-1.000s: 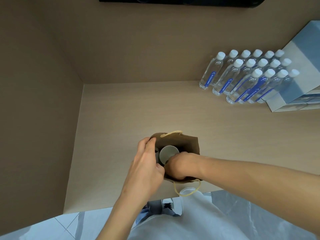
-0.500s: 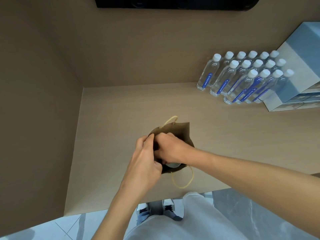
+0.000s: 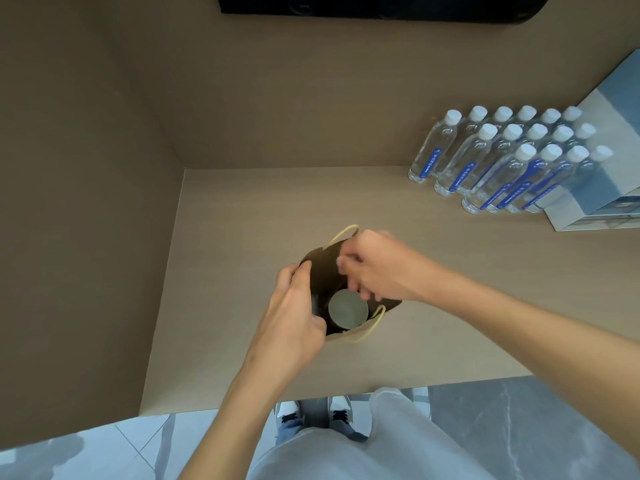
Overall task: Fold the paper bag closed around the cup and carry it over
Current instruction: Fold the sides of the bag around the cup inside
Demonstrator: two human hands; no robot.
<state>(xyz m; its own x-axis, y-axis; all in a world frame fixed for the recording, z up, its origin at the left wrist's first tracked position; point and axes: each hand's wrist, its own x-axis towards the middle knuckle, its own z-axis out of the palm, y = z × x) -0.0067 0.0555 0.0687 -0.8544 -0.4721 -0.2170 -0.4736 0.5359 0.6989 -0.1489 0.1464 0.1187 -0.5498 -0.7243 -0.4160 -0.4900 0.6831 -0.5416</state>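
A brown paper bag (image 3: 325, 263) with pale rope handles stands on the beige counter (image 3: 242, 216), its mouth open toward me. Inside it I see the round top of a cup (image 3: 347, 309). My left hand (image 3: 294, 313) grips the bag's left rim, fingers curled over the edge. My right hand (image 3: 377, 268) pinches the far right rim and is blurred. One handle (image 3: 369, 329) hangs over the near edge, the other pokes up behind my right hand.
Several water bottles (image 3: 502, 161) with white caps stand in rows at the back right, beside stacked blue-white boxes (image 3: 609, 188). A brown wall closes the left side and the back. The counter's front edge runs below the bag, with tiled floor beneath.
My right hand has moved from over the cup to the bag's far right rim, uncovering the cup. The bag's mouth has spread wider. My left hand keeps its grip.
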